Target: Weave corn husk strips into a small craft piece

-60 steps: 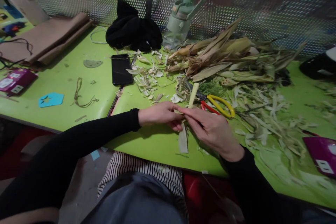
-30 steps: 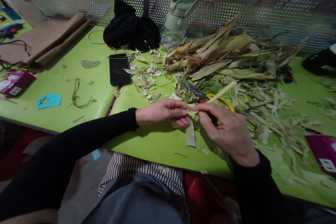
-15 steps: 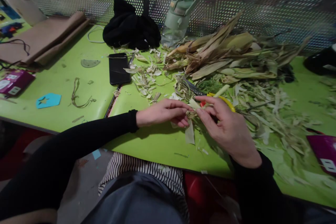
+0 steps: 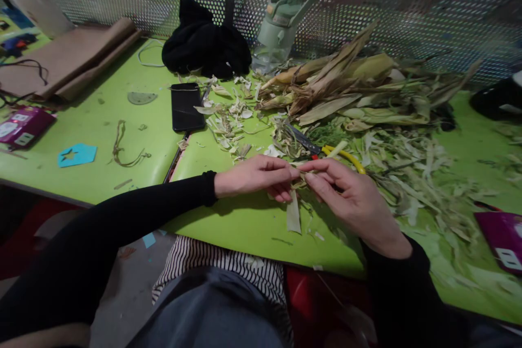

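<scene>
Between my two hands is a pale corn husk strip (image 4: pixel 293 216), its broad end hanging down over the green table. My left hand (image 4: pixel 261 175) pinches it with thumb and forefinger, the other fingers curled below. From the other side my right hand (image 4: pixel 353 196) grips the same husk between thumb and fingertips, which nearly touch the left ones. The fingers partly hide the held portion. Just beyond my right hand lie scissors (image 4: pixel 312 147) with yellow handles and dark blades, among husk scraps (image 4: pixel 285 138).
A heap of dried corn husks (image 4: pixel 346 84) spreads across the back right, beside a green bottle (image 4: pixel 279 24) and black cloth (image 4: pixel 207 41). A phone (image 4: pixel 186 107), blue paper piece (image 4: pixel 77 155) and brown bag (image 4: pixel 69 60) lie leftward. A purple packet (image 4: pixel 501 239) sits at right.
My fingertips have come closer together, and the upright pale end of husk between them no longer shows. The hanging strip sits slightly lower. The scissors are less covered by my right hand.
</scene>
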The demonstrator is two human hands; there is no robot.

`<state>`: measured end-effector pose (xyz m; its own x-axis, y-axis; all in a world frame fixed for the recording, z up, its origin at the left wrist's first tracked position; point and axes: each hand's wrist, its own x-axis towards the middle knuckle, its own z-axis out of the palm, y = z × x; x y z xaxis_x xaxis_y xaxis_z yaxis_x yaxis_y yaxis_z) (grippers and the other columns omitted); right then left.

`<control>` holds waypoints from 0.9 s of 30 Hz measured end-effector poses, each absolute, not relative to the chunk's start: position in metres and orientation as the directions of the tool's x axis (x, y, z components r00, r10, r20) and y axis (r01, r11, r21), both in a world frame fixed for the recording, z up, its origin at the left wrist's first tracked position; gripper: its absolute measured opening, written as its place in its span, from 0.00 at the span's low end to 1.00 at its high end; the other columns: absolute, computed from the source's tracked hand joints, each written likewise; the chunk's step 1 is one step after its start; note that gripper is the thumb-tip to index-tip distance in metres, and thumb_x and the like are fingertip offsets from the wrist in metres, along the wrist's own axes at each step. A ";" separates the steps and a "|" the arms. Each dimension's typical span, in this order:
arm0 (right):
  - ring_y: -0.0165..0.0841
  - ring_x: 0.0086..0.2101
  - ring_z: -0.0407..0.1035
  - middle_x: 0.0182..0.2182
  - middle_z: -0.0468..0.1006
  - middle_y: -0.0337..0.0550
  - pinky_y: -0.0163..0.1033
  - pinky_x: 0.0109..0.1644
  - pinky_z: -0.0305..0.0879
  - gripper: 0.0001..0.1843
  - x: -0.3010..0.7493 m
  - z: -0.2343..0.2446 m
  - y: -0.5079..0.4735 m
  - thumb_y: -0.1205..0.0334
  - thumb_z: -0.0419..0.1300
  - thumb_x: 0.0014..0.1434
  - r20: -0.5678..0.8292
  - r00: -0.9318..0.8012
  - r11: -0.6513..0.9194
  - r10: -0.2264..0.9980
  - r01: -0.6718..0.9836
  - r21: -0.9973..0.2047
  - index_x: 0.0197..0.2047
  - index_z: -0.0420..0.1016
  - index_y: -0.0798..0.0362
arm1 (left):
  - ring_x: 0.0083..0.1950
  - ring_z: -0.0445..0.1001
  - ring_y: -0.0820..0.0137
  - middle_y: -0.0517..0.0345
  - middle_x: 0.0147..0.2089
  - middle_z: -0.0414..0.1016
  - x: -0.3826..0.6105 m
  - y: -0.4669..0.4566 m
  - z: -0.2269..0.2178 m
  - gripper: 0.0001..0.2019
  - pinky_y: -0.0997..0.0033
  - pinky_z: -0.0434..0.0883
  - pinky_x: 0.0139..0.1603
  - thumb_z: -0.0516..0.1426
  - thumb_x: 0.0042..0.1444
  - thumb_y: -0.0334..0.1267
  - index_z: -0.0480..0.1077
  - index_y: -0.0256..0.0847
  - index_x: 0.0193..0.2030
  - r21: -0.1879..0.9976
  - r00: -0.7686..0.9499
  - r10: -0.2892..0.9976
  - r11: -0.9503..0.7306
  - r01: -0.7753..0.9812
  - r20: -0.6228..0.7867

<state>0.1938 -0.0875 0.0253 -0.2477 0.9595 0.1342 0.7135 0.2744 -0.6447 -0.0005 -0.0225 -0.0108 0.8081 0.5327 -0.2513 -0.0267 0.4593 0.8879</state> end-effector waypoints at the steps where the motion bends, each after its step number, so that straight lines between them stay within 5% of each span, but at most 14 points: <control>1: 0.26 0.17 0.59 0.17 0.66 0.30 0.33 0.20 0.54 0.11 0.194 0.025 -0.087 0.56 0.55 0.67 0.148 -0.246 0.283 0.958 0.720 -0.634 0.45 0.75 0.51 | 0.30 0.78 0.77 0.55 0.29 0.79 -0.001 -0.023 -0.011 0.09 0.75 0.74 0.39 0.57 0.66 0.38 0.72 0.33 0.38 0.888 0.809 0.533 0.459 -0.029 -0.249; 8: 0.29 0.19 0.68 0.22 0.78 0.37 0.35 0.25 0.64 0.13 0.190 0.019 -0.087 0.57 0.60 0.65 0.340 -0.332 0.453 0.880 0.801 -0.391 0.49 0.78 0.53 | 0.28 0.78 0.78 0.55 0.26 0.78 0.000 -0.023 -0.003 0.12 0.77 0.75 0.38 0.53 0.68 0.35 0.70 0.33 0.34 0.855 0.773 0.548 0.519 -0.014 -0.320; 14: 0.36 0.35 0.81 0.42 0.86 0.45 0.39 0.40 0.75 0.11 0.191 0.014 -0.088 0.63 0.59 0.67 0.491 -0.413 0.565 0.767 0.798 -0.211 0.49 0.79 0.52 | 0.28 0.78 0.75 0.55 0.25 0.78 0.000 -0.022 0.001 0.14 0.73 0.76 0.39 0.52 0.68 0.36 0.71 0.33 0.33 0.848 0.760 0.545 0.530 0.015 -0.354; 20: 0.36 0.34 0.81 0.39 0.86 0.46 0.39 0.38 0.75 0.10 0.189 0.014 -0.089 0.62 0.58 0.67 0.499 -0.455 0.583 0.738 0.802 -0.132 0.45 0.80 0.56 | 0.27 0.77 0.75 0.54 0.25 0.78 0.000 -0.022 0.005 0.15 0.72 0.76 0.38 0.51 0.68 0.36 0.71 0.32 0.32 0.854 0.727 0.569 0.518 0.045 -0.384; 23: 0.35 0.31 0.80 0.37 0.86 0.45 0.39 0.35 0.73 0.10 0.185 0.015 -0.091 0.62 0.58 0.67 0.502 -0.394 0.526 0.770 0.837 -0.150 0.44 0.79 0.55 | 0.28 0.78 0.75 0.54 0.26 0.78 -0.001 -0.022 0.004 0.11 0.71 0.76 0.40 0.51 0.66 0.30 0.72 0.31 0.34 0.845 0.727 0.576 0.535 0.010 -0.373; 27: 0.30 0.20 0.71 0.28 0.83 0.40 0.38 0.26 0.64 0.07 0.184 0.022 -0.095 0.60 0.59 0.65 0.425 -0.201 0.370 0.883 0.854 -0.366 0.41 0.79 0.49 | 0.29 0.78 0.76 0.55 0.28 0.79 -0.003 -0.022 -0.001 0.07 0.70 0.76 0.42 0.53 0.61 0.23 0.72 0.32 0.40 0.828 0.772 0.549 0.559 -0.053 -0.321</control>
<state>0.1841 -0.0948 0.0218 -0.2007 0.8826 0.4251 0.8536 0.3705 -0.3663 -0.0032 -0.0216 -0.0005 0.7722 0.5486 -0.3206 -0.0534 0.5589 0.8275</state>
